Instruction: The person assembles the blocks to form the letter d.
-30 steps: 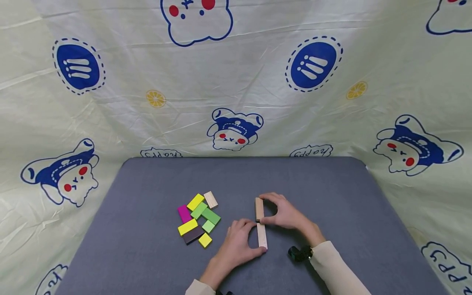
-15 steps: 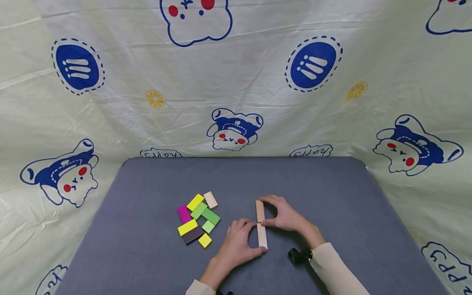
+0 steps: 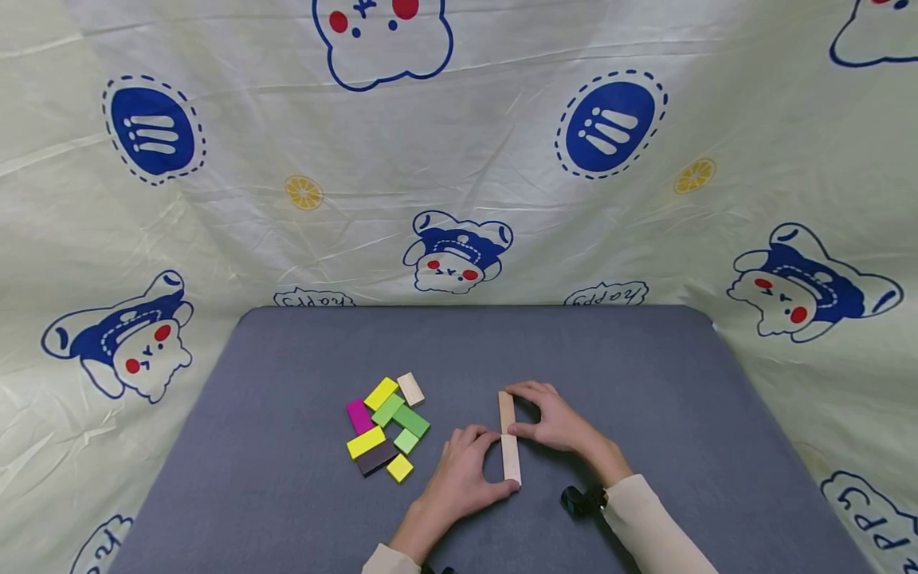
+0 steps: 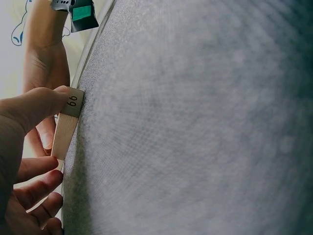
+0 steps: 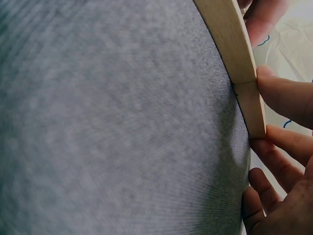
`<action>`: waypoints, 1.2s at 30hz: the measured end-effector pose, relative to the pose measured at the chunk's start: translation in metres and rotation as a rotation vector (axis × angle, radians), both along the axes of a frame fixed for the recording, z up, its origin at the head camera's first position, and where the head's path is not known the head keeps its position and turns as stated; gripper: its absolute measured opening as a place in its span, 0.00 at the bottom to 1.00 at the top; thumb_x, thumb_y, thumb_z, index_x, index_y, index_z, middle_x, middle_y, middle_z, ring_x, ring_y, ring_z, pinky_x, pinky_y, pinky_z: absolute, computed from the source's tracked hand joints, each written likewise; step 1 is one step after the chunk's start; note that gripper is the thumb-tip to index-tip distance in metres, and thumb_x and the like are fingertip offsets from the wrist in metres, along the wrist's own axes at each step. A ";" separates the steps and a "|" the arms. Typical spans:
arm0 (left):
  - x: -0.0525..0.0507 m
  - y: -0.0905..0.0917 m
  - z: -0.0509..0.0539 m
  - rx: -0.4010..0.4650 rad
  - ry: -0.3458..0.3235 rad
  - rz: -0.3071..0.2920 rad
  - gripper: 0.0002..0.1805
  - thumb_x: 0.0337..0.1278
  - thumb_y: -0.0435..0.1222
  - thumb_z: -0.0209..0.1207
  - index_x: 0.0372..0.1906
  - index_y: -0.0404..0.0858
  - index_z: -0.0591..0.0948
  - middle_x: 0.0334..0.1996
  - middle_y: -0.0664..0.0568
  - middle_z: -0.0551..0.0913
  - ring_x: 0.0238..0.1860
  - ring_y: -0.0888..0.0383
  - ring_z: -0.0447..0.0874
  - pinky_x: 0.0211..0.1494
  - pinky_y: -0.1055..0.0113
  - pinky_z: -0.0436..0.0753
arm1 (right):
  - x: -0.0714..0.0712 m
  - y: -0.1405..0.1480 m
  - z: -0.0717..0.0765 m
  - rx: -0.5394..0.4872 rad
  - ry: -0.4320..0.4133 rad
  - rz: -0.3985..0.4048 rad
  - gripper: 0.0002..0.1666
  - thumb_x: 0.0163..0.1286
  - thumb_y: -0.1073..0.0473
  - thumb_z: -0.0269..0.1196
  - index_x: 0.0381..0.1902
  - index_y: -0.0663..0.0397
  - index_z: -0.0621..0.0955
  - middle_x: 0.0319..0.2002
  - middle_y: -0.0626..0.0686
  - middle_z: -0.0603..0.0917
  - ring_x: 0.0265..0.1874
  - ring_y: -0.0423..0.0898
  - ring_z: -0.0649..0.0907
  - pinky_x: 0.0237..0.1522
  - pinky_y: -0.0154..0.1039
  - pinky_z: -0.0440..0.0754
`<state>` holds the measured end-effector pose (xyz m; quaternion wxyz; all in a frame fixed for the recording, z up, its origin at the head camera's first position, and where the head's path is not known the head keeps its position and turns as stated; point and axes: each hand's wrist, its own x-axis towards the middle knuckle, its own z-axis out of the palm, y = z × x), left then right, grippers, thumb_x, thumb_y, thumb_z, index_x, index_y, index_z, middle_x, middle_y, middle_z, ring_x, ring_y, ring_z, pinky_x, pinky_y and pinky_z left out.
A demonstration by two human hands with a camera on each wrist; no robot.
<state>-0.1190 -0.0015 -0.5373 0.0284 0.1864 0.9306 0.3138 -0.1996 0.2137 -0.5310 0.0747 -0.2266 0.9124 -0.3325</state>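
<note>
Two plain wooden blocks lie end to end in a line on the table, their ends touching. My left hand (image 3: 464,476) holds the near block (image 3: 511,462) lengthwise, thumb at its near end and index finger at its far end. In the left wrist view, two printed digits show on that block's end (image 4: 73,101) beside the thumb. My right hand (image 3: 559,418) pinches the far block (image 3: 506,410), index finger at its far end and thumb by the joint. The right wrist view shows the seam between the far block (image 5: 252,112) and the near one.
Left of my hands lies a loose cluster of coloured blocks: yellow (image 3: 381,394), magenta (image 3: 359,416), green (image 3: 411,422) and dark brown (image 3: 376,458). A plain wooden block (image 3: 411,389) lies at its far side. The grey table (image 3: 301,343) ends at a printed curtain (image 3: 459,143).
My right hand has drawn the far block slightly toward me, closing the small gap to the near block. The left hand and the coloured cluster have stayed in place.
</note>
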 end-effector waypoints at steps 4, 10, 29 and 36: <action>0.000 0.000 0.000 -0.002 -0.002 -0.001 0.37 0.50 0.59 0.74 0.62 0.43 0.82 0.56 0.52 0.79 0.52 0.54 0.73 0.55 0.55 0.75 | 0.000 -0.001 -0.001 -0.005 -0.002 -0.005 0.38 0.66 0.47 0.72 0.71 0.54 0.76 0.69 0.60 0.76 0.68 0.63 0.71 0.64 0.67 0.72; 0.001 0.001 0.000 -0.008 0.004 -0.003 0.37 0.49 0.59 0.74 0.62 0.44 0.82 0.56 0.52 0.79 0.51 0.54 0.72 0.54 0.56 0.75 | 0.000 0.000 -0.001 0.001 0.004 0.006 0.39 0.67 0.46 0.72 0.71 0.54 0.76 0.68 0.60 0.76 0.67 0.63 0.71 0.63 0.68 0.72; 0.001 -0.014 0.003 0.089 -0.078 -0.048 0.45 0.51 0.61 0.72 0.72 0.45 0.74 0.63 0.51 0.77 0.64 0.51 0.74 0.67 0.51 0.77 | 0.023 -0.004 0.000 -0.135 0.018 -0.074 0.41 0.64 0.47 0.74 0.72 0.52 0.75 0.69 0.57 0.75 0.68 0.60 0.73 0.59 0.58 0.77; 0.000 -0.031 0.009 0.152 -0.068 -0.041 0.43 0.55 0.56 0.72 0.73 0.45 0.72 0.65 0.52 0.76 0.66 0.53 0.74 0.69 0.51 0.77 | 0.040 -0.012 -0.005 -0.194 -0.010 -0.102 0.42 0.62 0.49 0.76 0.71 0.52 0.75 0.70 0.58 0.74 0.69 0.61 0.73 0.57 0.56 0.77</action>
